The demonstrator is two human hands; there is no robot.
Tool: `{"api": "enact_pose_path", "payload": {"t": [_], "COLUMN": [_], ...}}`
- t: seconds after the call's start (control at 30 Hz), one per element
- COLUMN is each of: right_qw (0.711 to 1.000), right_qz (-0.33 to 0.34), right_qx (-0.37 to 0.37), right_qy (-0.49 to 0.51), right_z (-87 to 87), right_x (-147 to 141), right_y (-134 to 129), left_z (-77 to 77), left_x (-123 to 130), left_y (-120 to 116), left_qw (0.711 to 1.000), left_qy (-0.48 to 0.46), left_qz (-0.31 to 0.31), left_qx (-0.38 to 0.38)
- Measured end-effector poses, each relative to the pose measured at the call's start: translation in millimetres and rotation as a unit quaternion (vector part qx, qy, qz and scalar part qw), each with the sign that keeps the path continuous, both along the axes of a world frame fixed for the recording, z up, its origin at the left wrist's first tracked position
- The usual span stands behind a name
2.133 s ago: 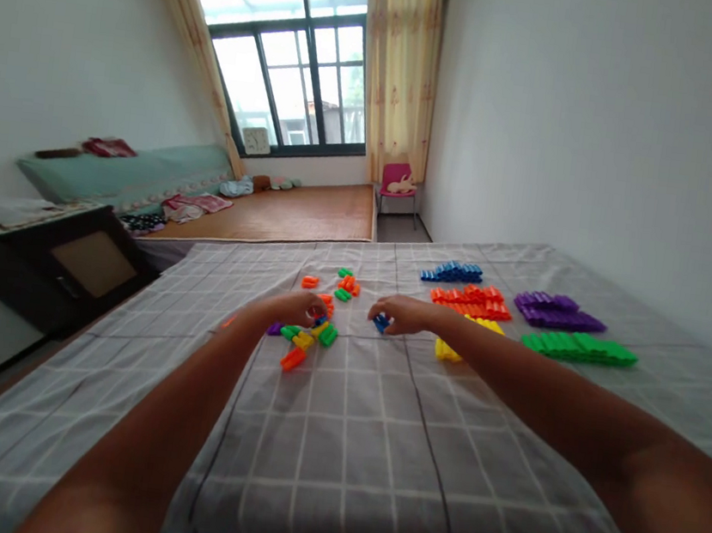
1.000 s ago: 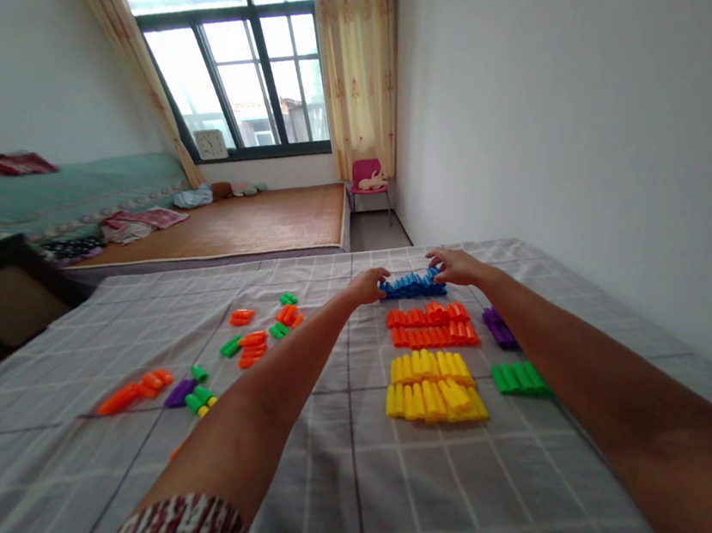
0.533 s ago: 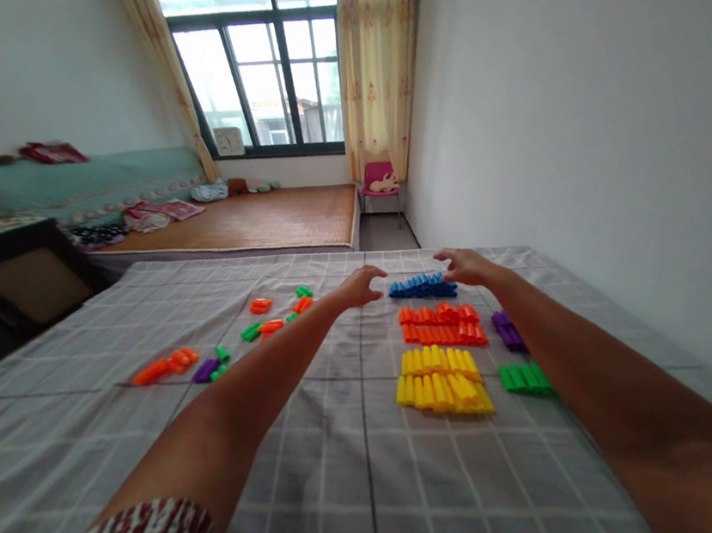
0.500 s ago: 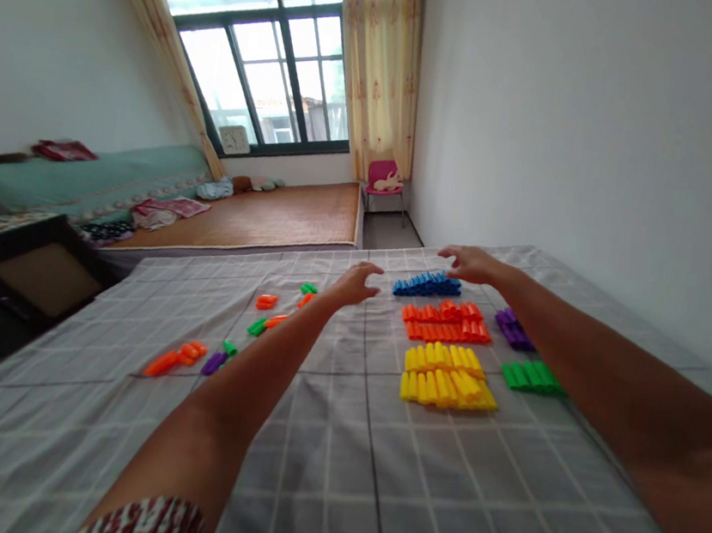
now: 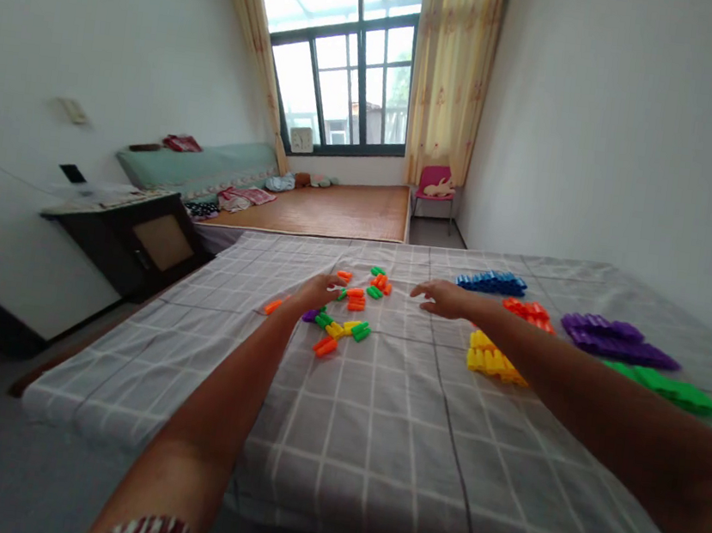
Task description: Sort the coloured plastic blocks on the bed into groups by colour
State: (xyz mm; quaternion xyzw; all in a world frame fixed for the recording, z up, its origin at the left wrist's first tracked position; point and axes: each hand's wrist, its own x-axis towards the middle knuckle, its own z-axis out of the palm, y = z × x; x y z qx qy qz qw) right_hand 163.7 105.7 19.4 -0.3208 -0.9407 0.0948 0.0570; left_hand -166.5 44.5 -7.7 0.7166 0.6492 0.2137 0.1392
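Note:
My left hand [image 5: 319, 292] is over the loose pile with its fingers stretched apart, just beside some orange plastic pieces [image 5: 355, 298]. Around it lie small tube-like pieces: a green one [image 5: 361, 331], a yellow one [image 5: 335, 330], more orange ones [image 5: 325, 347] and a purple one [image 5: 310, 316] partly hidden by the wrist. To the right of the pile, my right hand [image 5: 441, 298] hovers above the cloth, fingers spread and nothing seen in them. Its forearm partly covers the sorted orange row [image 5: 529, 312] and yellow row [image 5: 492, 359].
Further right on the checked cloth [image 5: 373, 442] are a blue row [image 5: 492, 281], a purple row [image 5: 616, 340] and a green row [image 5: 665, 387]. Beyond stand a mat-covered bed [image 5: 350, 210], a pink chair [image 5: 436, 183] and a dark cabinet [image 5: 161, 243].
The view has swung left, bringing more loose pieces into sight. My right hand has left the blue row and moved toward the loose pile. My left hand is now at the loose pieces.

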Motion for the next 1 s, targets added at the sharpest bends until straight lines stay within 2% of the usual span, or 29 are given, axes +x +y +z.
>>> {"api": "enact_pose_path", "payload": {"t": [0.13,0.23,0.43,0.53,0.63,0.73,0.8,0.9,0.93,1.0], "right_qw": [0.999,0.999,0.992,0.989,0.992,0.995,0.997,0.992,0.986,0.975], "right_qz": [0.021,-0.022,-0.090,-0.103,-0.098,-0.085,-0.068,0.006,0.036,0.077], "right_qx": [0.027,0.045,0.064,0.057,0.013,-0.035,-0.030,-0.037,-0.037,-0.018], "right_qy": [-0.019,-0.023,-0.061,-0.092,-0.081,-0.049,0.001,0.122,0.156,0.209], "right_z": [-13.6,-25.1,-42.7,-35.7,-19.4,-6.3,-4.4,-11.1,-14.5,-20.8], "right_x": [-55,-85,-113,-115,-113,-111,-112,-118,-120,-124], "right_y": [3,17,42,43,37,27,19,5,1,-6], "left_z": [-16.8,-24.8,-35.9,-35.6,-31.5,-26.6,-23.9,-21.3,-20.7,-19.7], "left_x": [14,22,18,11,7,9,14,22,25,28], "left_y": [-1,3,-2,-7,-8,-8,-9,-11,-13,-15], "left_qw": [0.999,0.996,0.993,0.995,0.996,0.989,0.958,0.862,0.834,0.798], "left_qy": [0.024,0.054,0.070,0.051,0.003,-0.124,-0.282,-0.505,-0.550,-0.599], "left_qz": [-0.027,-0.068,-0.051,-0.036,-0.035,-0.031,-0.028,-0.021,-0.018,-0.015], "left_qx": [0.037,0.033,0.082,0.073,0.077,0.075,0.037,-0.033,-0.047,-0.065]}}
